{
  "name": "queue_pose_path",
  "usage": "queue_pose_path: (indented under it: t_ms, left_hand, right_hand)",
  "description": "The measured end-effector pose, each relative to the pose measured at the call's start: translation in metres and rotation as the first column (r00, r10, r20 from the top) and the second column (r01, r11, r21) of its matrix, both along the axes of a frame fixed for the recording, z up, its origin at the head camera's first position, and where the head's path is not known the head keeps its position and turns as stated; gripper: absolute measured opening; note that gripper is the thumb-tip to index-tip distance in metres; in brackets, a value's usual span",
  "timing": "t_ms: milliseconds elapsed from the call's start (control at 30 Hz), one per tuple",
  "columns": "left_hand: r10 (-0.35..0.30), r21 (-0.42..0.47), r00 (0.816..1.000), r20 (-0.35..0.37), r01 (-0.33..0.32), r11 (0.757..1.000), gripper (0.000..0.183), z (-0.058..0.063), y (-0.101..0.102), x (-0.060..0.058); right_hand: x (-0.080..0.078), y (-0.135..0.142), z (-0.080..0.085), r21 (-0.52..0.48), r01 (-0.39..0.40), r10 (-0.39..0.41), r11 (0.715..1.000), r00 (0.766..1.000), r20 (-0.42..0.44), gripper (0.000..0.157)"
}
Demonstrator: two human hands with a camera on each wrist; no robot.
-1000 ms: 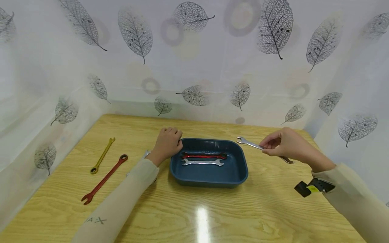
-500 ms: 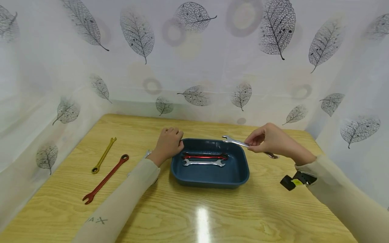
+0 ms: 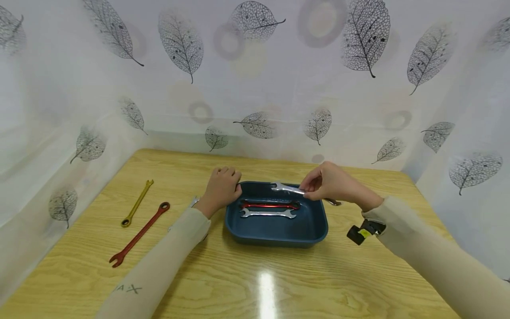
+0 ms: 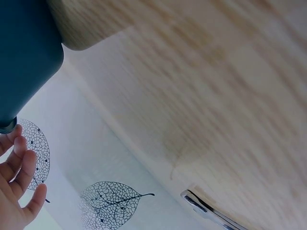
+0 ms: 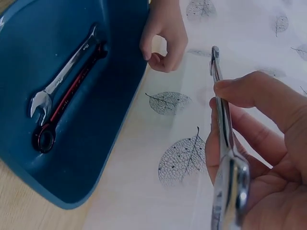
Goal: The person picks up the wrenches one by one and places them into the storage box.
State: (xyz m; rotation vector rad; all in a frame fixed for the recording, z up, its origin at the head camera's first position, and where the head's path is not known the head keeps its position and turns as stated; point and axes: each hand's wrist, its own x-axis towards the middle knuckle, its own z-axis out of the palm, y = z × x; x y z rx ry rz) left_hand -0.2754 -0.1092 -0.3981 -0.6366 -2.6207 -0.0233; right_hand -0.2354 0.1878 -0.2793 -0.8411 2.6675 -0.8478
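My right hand (image 3: 332, 186) pinches a silver wrench (image 3: 287, 188) between thumb and fingers, above the back right of a dark blue basin (image 3: 275, 243). In the right wrist view this wrench (image 5: 223, 124) runs lengthwise past the thumb. My left hand (image 3: 222, 188) holds the basin's left rim near its back corner, with bent fingers. Inside the basin lie a red wrench (image 3: 271, 205) and, just in front of it, a silver open-ended wrench (image 3: 268, 213), side by side.
A yellow wrench (image 3: 137, 202) and a longer red wrench (image 3: 139, 235) lie on the wooden table (image 3: 318, 283) at left. Another silver wrench (image 4: 211, 211) is mostly hidden under my left forearm in the head view. A leaf-patterned curtain (image 3: 271, 88) encloses the back and sides.
My right hand has carried the silver wrench leftward, from right of the basin to over its back right part. My left hand stays on the rim.
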Motion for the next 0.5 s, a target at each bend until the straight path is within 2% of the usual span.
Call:
queue_pose_path:
  t_ms: [500]
  left_hand:
    - [0.0, 0.008, 1.0, 0.014, 0.0, 1.0, 0.011, 0.003, 0.0, 0.002]
  right_hand:
    - [-0.014, -0.032, -0.02, -0.035, -0.102, 0.103, 0.994, 0.995, 0.018, 0.01]
